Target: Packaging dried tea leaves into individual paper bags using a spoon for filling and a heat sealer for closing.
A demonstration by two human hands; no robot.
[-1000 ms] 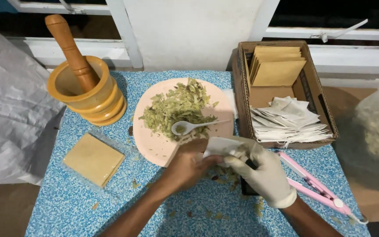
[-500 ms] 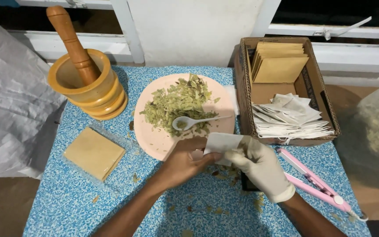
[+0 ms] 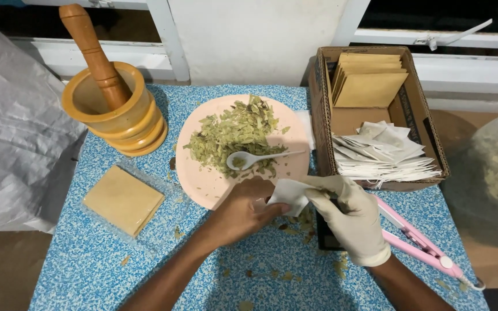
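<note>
Far left of the grip: wooden mortar (image 3: 113, 118) with pestle (image 3: 93, 55). Right of it: cardboard box (image 3: 433, 144) of brown envelopes (image 3: 367, 80); pink sealer (image 3: 419, 242) on blue counter (image 3: 87, 270).

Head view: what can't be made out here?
- Dark flat thing on the table: mostly hidden under the right hand.
- White pouch: its contents hidden by both hands; left hand covers its edge.
- Pink tool: front end hidden behind the right hand.
</note>
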